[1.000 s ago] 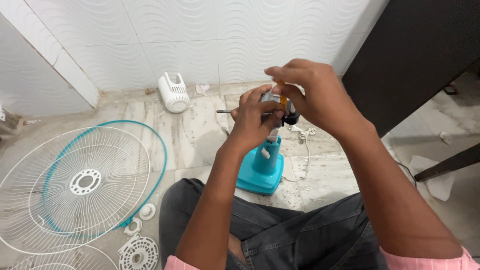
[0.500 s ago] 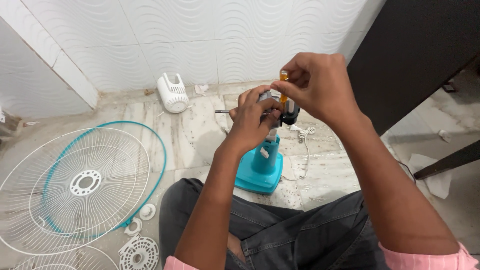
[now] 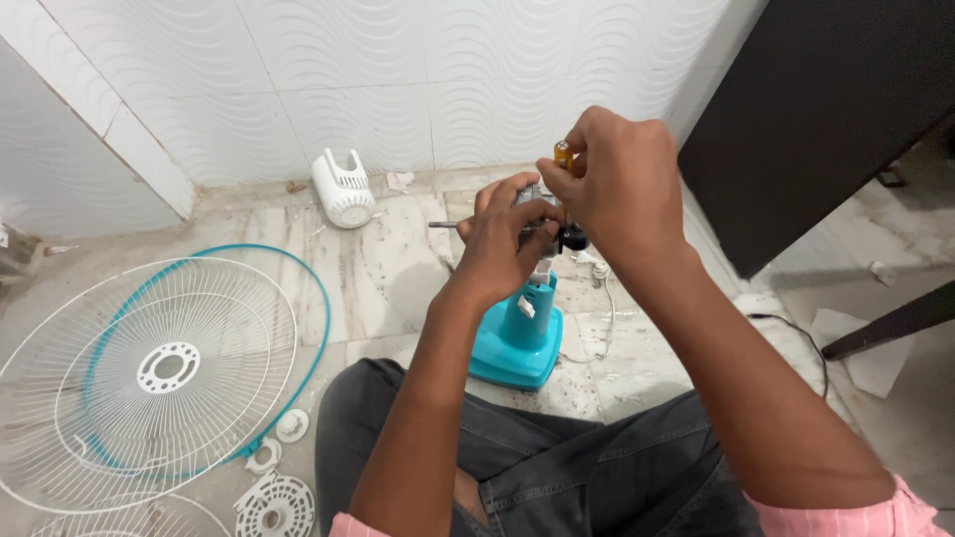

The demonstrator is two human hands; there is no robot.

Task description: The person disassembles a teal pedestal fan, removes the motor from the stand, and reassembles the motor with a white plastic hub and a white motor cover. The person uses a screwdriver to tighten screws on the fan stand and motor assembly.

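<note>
Since a moment ago my right hand [image 3: 622,184] has lifted slightly, its fingers pinched tight round the amber-handled screwdriver [image 3: 562,155] standing upright over the fan motor [image 3: 537,214]. My left hand [image 3: 502,244] clasps that motor from the side, atop the teal fan stand [image 3: 517,333] on the marble floor [image 3: 388,268] between my knees. Farther left lie the white wire fan guard [image 3: 149,373] and, by the wall, a white motor cover [image 3: 343,189].
</note>
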